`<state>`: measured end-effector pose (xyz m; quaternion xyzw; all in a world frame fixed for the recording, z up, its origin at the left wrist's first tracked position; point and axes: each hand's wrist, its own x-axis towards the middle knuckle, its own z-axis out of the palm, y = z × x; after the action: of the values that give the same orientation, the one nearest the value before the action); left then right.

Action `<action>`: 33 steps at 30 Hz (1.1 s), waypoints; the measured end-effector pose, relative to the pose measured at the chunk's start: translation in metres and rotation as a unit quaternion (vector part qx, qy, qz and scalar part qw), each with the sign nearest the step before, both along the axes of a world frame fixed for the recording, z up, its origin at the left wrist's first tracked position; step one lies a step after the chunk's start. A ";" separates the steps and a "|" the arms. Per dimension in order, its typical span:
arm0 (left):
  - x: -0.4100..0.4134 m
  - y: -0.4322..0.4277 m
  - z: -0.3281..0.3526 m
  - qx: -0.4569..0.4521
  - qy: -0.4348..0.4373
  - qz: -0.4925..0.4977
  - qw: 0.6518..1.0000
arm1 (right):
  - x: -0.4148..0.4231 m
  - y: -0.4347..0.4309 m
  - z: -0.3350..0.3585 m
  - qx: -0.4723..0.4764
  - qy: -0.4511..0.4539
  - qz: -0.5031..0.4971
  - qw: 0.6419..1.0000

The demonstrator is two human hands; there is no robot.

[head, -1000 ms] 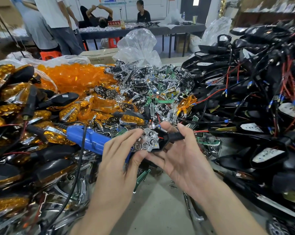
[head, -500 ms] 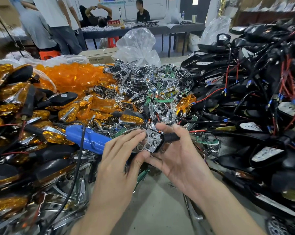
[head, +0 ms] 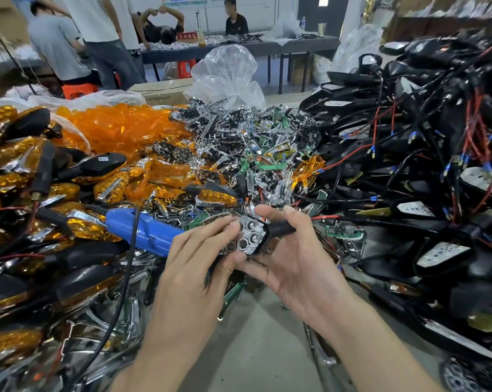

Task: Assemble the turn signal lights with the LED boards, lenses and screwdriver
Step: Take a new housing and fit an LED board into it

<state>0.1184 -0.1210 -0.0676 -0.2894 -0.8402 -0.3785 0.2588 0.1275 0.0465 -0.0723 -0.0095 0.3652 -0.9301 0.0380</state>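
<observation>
Chrome-plated plastic, moulded into round cups, forms the reflector (head: 246,241) seated in the black turn signal light (head: 265,234), which is held between both hands above the bench; the right hand (head: 295,261) cradles the shell from beneath, thumb laid over its upper edge, fingers curled beside the black stalk (head: 281,229); the left hand (head: 194,267) pinches the reflector's near end between forefinger and thumb, apparently pressing it home. Judged by its build, the unit is light and stiff but thin-walled; the mirror finish would probably mark or scratch easily, so the shell's rim and the stalk are the safer places to hold, leaving the cups untouched. Just left of the left hand lies the blue electric screwdriver (head: 143,230), its cord looping toward the wearer; beyond that hand rises a heap of amber lenses (head: 120,128); beyond both hands sit loose reflectors and green LED boards (head: 239,142); right of the right hand, wired black housings (head: 409,171) are stacked. Fitting a lens and driving the screws appear not yet done.
</observation>
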 end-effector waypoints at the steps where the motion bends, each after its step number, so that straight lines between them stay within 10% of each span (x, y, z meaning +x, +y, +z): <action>1: -0.001 0.000 -0.001 -0.003 0.005 0.000 1.000 | 0.000 0.000 0.000 0.002 0.000 -0.002 1.000; 33: -0.003 -0.006 0.003 -0.035 0.045 -0.002 0.998 | 0.004 -0.003 0.008 0.008 -0.018 0.002 1.000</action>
<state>0.1150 -0.1271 -0.0642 -0.3169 -0.8400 -0.3356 0.2852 0.1315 0.0436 -0.0643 0.0063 0.3723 -0.9269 0.0463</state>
